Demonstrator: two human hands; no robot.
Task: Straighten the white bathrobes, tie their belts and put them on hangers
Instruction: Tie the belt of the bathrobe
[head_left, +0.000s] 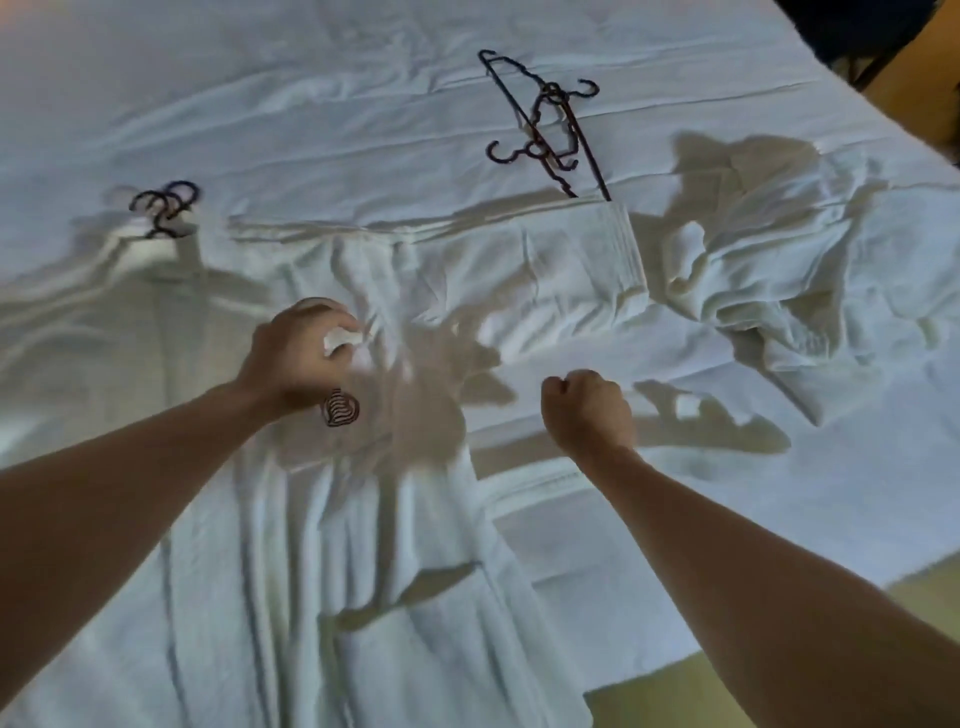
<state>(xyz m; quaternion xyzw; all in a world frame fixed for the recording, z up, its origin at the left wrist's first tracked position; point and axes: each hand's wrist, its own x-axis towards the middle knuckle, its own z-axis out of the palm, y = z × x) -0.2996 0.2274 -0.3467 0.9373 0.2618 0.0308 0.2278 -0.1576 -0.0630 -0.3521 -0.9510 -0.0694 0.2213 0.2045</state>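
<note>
A white bathrobe (395, 519) lies spread on the bed in front of me, with a dark emblem (340, 409) on its chest. My left hand (298, 351) is closed on a bunch of its white cloth near the collar. My right hand (589, 410) is a fist just right of the robe; whether it holds the belt I cannot tell. A second robe (119, 312) lies flat at the left on dark hangers (166, 208). A third robe (789, 270) is crumpled at the right. Two dark hangers (545, 119) lie loose on the sheet behind.
The white bed sheet (311, 104) fills most of the view. The bed's edge runs diagonally at the lower right, with yellowish floor (675, 696) beyond. Dark furniture (857, 31) stands at the top right corner.
</note>
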